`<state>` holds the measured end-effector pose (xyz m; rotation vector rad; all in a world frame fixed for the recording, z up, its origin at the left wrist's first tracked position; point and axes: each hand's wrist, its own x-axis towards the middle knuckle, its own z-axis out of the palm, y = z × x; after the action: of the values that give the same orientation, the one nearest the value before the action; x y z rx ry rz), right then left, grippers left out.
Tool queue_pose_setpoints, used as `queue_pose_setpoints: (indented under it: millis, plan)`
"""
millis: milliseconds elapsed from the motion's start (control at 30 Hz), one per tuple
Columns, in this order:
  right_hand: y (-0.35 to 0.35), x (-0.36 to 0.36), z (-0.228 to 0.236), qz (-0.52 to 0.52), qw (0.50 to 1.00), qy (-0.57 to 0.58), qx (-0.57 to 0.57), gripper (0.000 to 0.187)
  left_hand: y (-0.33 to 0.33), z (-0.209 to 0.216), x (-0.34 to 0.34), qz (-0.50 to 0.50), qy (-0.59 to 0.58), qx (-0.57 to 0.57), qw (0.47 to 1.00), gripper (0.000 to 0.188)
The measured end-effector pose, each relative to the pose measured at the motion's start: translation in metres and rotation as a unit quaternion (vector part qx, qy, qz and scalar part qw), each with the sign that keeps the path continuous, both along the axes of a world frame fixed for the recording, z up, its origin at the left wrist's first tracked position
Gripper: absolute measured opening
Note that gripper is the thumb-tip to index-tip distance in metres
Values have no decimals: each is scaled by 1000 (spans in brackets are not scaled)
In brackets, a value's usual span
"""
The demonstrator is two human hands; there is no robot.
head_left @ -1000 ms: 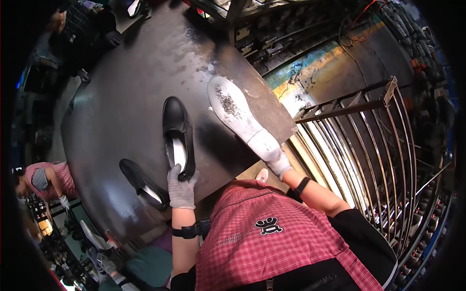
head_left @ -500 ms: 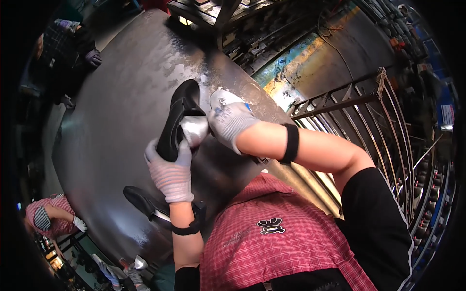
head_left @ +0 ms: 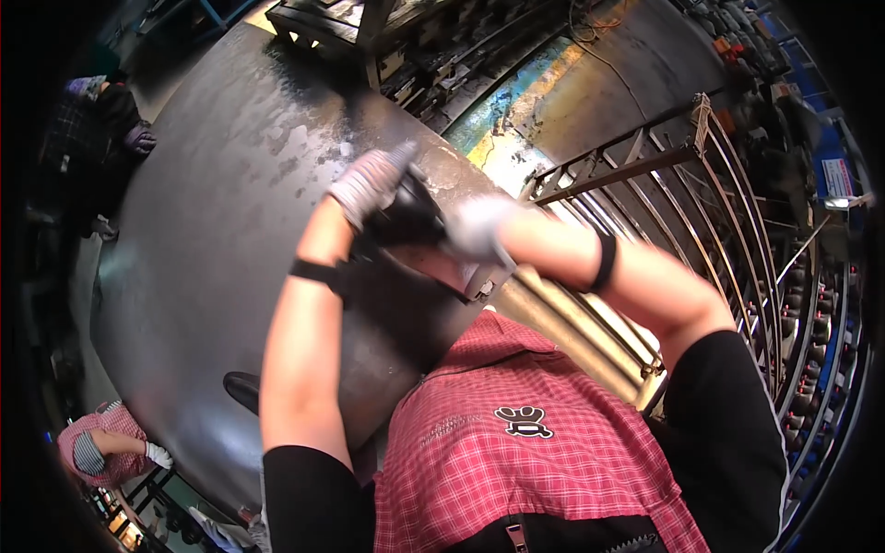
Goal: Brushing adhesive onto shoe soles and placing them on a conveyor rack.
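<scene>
A black shoe [head_left: 406,217] is held over the near right part of the metal-topped table [head_left: 212,230]. My left hand [head_left: 369,184], in a pale knitted glove, is closed on its far end. At the shoe's right side is my right hand [head_left: 484,226], also gloved; motion smears its fingers, so its grip cannot be made out. The silver foot-shaped form seen earlier at the shoe's opening is not visible now. A second black shoe [head_left: 241,392] lies on the table, mostly hidden behind my left forearm.
A metal rack with bent bars [head_left: 664,175] stands on the right, beyond the table's edge. Shelving with several items [head_left: 811,369] lines the far right. A dark metal frame [head_left: 369,41] rises at the back. Other people [head_left: 106,442] are along the left side.
My left hand has moved from the shoe's near end to its far end, and the shoe has turned and shifted right. My right hand has moved right and slightly nearer.
</scene>
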<state>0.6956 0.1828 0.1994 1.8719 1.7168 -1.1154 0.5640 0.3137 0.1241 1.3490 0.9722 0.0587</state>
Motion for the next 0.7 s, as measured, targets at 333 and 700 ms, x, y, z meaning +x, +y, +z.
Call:
queue_pose_setpoints:
  millis: [333,700]
  plan:
    - [-205,28,-193,-319,833,194,408,44,-192,-4,63,-77,163,605,775,33]
    - [-151,39,-275,-633,364,664,159,52,-192,-7,84,-71,132,569,809,37]
